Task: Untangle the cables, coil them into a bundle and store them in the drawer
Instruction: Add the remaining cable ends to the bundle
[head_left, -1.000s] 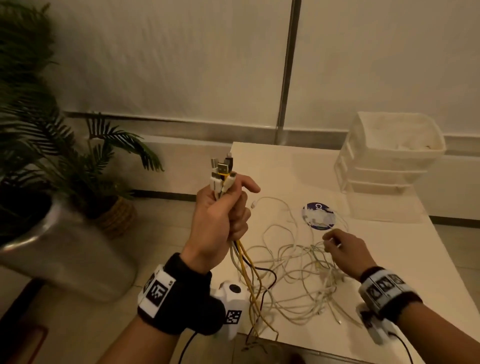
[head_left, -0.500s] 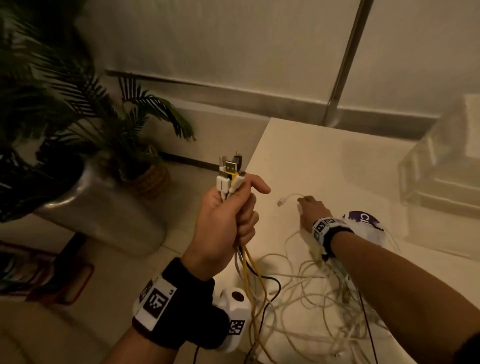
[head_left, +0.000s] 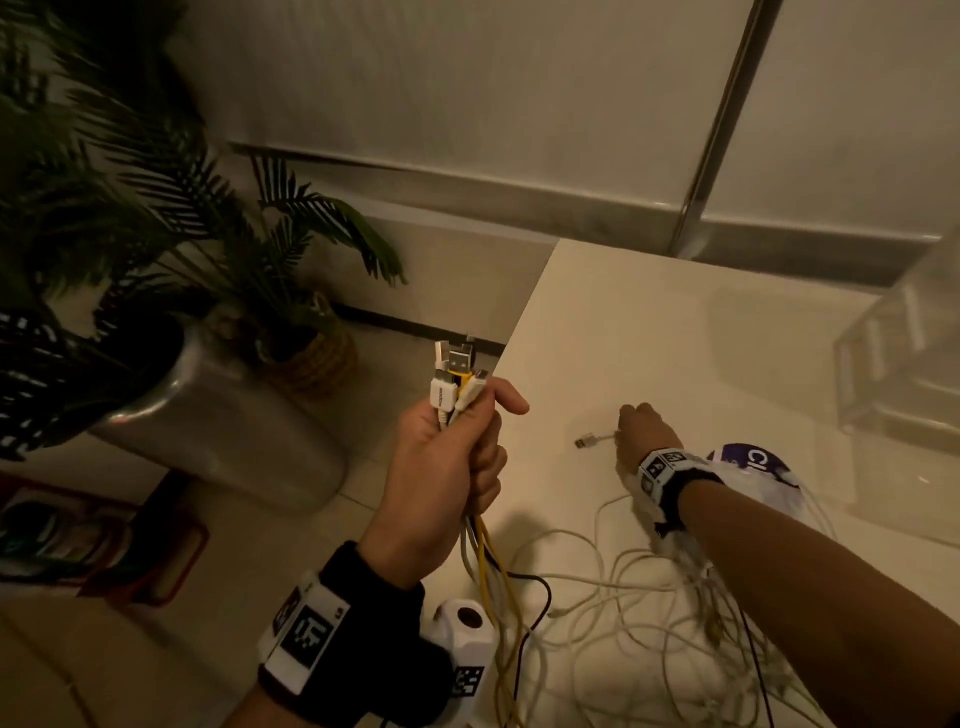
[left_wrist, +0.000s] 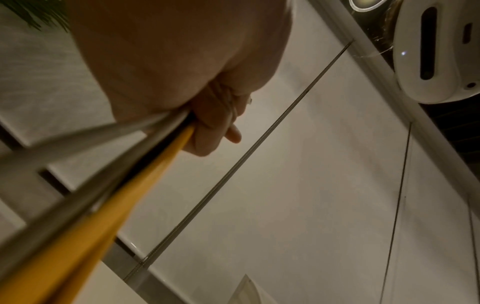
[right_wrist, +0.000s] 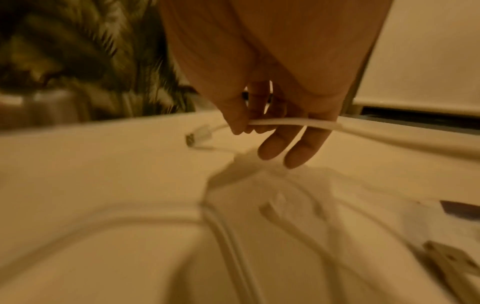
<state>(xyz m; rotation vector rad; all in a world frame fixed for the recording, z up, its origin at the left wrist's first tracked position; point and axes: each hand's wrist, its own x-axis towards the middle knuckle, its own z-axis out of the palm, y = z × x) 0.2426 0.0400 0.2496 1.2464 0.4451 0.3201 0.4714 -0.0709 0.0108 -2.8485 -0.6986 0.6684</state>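
Fingers (right_wrist: 240, 123) of the right hand (head_left: 641, 431) pinch a white cable (right_wrist: 285, 121) just behind its plug, lifting that loose end off the worktop (head_left: 649, 322). The left hand (head_left: 447, 457) grips the gathered plugs (head_left: 457, 382) upright, probably keeping sorted ends together above the tangle (head_left: 623, 603).

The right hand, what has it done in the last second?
The right hand left the cable tangle, reached forward across the table and pinched a loose white cable near its plug. The left hand still grips its upright bundle of plugs.
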